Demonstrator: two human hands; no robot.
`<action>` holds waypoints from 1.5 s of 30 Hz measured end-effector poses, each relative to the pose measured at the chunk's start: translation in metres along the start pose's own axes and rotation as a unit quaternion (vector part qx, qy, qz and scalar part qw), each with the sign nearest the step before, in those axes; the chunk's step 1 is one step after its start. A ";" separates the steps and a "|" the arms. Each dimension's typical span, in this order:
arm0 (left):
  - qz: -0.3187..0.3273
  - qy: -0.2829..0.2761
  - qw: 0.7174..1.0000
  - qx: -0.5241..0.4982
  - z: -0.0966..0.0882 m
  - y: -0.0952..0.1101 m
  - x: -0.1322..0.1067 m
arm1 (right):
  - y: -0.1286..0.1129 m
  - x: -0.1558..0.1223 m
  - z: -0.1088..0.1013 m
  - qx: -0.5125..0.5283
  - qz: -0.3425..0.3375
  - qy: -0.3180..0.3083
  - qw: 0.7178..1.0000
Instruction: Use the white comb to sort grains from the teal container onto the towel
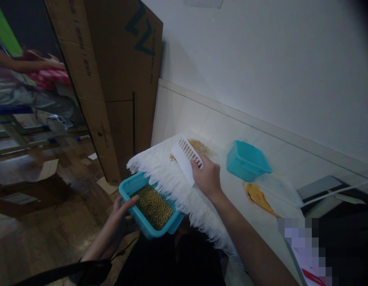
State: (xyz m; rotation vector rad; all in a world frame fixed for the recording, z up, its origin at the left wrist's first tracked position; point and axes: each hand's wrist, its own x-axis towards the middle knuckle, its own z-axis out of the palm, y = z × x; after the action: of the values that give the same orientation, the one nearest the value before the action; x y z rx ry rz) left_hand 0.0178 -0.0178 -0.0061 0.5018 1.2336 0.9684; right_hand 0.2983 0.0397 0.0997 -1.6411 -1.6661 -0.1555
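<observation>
My left hand (120,212) grips the near left side of a turquoise plastic tub (142,228), its thumb over the rim. Small green beans (155,204) cover the inside of this tub, which is held just below the table's fringed edge. In my right hand (208,176) is a white slotted plastic scoop-like piece (183,162), pinched at its slotted side and resting on or just above a white fringed cloth (157,157). Beyond it lies a heap of pale tan grains (198,146). A few loose grains (172,157) are left of the piece.
A second turquoise tub (246,163) stands right of my right hand, near a yellow-orange cloth-like item (259,196). Dark equipment (317,194) with a white cable sits farther right. A tall cardboard box (121,75) borders the table's left; a person's arm (37,65) shows beyond.
</observation>
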 end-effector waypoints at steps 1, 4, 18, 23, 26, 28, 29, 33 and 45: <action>-0.001 0.003 1.000 0.000 -0.001 -0.001 0.001 | -0.001 0.003 0.004 0.003 0.006 -0.001 1.000; -0.007 0.009 1.000 0.001 -0.004 -0.001 0.005 | -0.005 0.010 0.014 0.009 0.015 -0.004 1.000; -0.018 0.029 0.999 -0.013 -0.002 0.003 0.004 | -0.013 0.020 0.024 -0.026 -0.007 -0.030 0.999; -0.008 0.030 0.999 -0.015 -0.003 0.002 0.003 | -0.017 0.017 0.020 -0.018 -0.010 -0.051 0.998; -0.014 0.039 0.999 -0.010 -0.003 0.002 0.003 | -0.016 0.014 0.016 -0.013 -0.029 -0.055 0.998; -0.013 0.039 0.999 -0.013 -0.004 0.002 0.005 | -0.014 0.011 0.013 -0.017 -0.036 -0.053 0.998; -0.010 0.038 0.999 -0.012 -0.005 0.002 0.006 | -0.013 0.009 0.011 -0.021 -0.037 -0.051 0.998; -0.015 0.045 0.999 -0.010 -0.008 0.000 0.011 | -0.011 -0.001 0.004 -0.027 -0.034 -0.043 0.998; 0.013 0.017 1.000 -0.017 -0.012 0.013 0.005 | -0.012 -0.010 -0.003 -0.026 -0.056 -0.054 0.997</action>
State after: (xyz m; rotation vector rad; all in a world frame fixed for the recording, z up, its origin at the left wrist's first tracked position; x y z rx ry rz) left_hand 0.0025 -0.0088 -0.0028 0.4770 1.2427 1.0210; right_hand 0.2872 0.0281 0.1012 -1.6211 -1.8513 -0.1696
